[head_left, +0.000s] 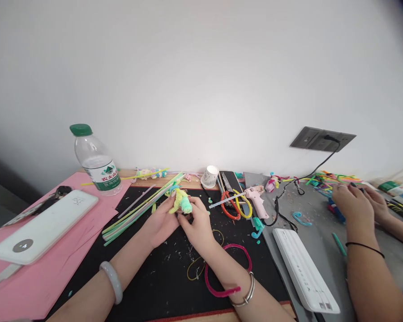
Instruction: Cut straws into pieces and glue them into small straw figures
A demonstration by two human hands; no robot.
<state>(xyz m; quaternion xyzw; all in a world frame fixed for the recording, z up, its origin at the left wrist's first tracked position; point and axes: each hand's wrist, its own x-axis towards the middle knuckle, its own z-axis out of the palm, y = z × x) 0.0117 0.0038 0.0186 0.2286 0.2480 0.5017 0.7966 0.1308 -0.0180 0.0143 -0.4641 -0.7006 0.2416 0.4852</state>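
Observation:
Above the black mat [147, 286], a small figure [180, 201] of yellow and mint-green fuzzy pipe cleaner is held between both hands. My left hand [163, 223] has its fingers closed on the figure's left side, palm partly up. On the other side my right hand [198, 222] pinches its lower right part; some fingertips are hidden. A bundle of green, yellow and white pipe cleaners [137, 212] lies left of my hands. Under my right forearm curls a magenta pipe cleaner [250, 257].
A water bottle [99, 165] and a white power bank [47, 226] stand on pink paper at left. Beyond my right hand lie scissors [230, 210], a pink glue gun [257, 203] with its cord, and a paper cup [209, 177]. At right a co-worker's hands [356, 203] work near another power bank [305, 270].

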